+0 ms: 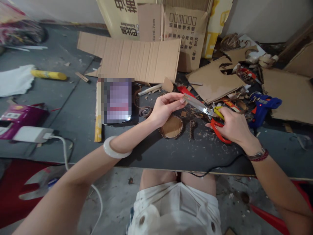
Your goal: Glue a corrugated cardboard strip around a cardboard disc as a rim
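My right hand [233, 125] is closed round the red and yellow handles of a pair of scissors [201, 106], whose blades point left. At the blade tips, my left hand [167, 107] pinches a small piece of cardboard, mostly hidden by the fingers and blades. Below my left hand lies a round cardboard disc [172, 126] with a dark, braided-looking rim. A short brown twisted piece [192, 129] rests to the right of the disc. Small scraps and shavings are scattered around both on the dark table.
A phone [118, 101] with a blurred screen stands at left. Large cardboard sheets [141, 60] lean at the back. A blue glue gun [265, 106] lies at right among cardboard offcuts. A purple power strip [24, 119] with a white charger [34, 134] sits far left.
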The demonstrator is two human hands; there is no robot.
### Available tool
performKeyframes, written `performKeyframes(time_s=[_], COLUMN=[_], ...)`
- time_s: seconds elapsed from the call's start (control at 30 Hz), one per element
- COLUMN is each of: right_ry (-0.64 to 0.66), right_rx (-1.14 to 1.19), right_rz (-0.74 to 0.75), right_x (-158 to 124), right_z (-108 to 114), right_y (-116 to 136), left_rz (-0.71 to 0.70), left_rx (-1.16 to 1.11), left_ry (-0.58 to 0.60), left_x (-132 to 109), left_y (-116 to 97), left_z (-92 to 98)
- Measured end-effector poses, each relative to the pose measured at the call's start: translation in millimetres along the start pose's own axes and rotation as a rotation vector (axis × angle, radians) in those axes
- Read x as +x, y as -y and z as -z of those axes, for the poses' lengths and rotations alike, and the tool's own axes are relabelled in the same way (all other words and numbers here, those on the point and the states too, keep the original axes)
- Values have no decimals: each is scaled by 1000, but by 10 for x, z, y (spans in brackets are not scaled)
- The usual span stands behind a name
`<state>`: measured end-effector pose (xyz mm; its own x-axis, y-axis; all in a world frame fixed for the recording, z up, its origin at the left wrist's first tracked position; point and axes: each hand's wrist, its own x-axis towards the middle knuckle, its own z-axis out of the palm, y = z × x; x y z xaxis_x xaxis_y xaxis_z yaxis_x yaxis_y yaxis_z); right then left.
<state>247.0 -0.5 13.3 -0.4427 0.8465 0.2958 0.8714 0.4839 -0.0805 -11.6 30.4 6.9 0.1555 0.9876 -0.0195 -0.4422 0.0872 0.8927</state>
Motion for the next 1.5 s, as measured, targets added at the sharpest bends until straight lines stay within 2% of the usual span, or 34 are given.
performKeyframes(time_s=[0.53,1.07,1.5], right_ry=[-51,19,2], right_rx=[13,53,65], right_rz=[48,9,33], right_x=[-1,3,1], right_z=[-19,18,-1], right_y=[-40,-36,-46], left_rz=[-18,-42,-46], left_rx=[20,18,34], left_ry=[15,19,22], left_x=[0,3,-1], left_y=[2,6,8], left_z=[5,9,11])
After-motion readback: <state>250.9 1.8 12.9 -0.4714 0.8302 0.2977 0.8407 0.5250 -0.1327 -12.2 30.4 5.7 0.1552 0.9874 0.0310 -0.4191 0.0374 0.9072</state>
